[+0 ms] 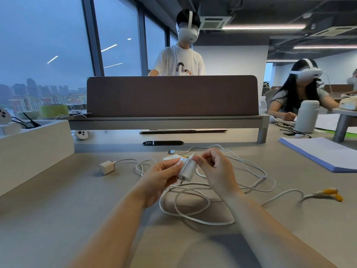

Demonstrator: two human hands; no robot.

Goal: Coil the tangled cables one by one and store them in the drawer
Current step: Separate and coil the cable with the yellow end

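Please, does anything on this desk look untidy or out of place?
Yes. The white cables lie in loose, crossing loops on the desk, not coiled; one end with yellow plugs trails far right. Left hand and right hand hold an adapter.

Just before the middle of the brown felt divider panel, I see a black oval cable grommet set in the grey desk. Nearer me, my left hand and right hand meet on a small white adapter block, above the white tangled cables. Before the panel's left end lies a white cube plug; past that end, a pale wooden box; past its right end, a white paper stack.
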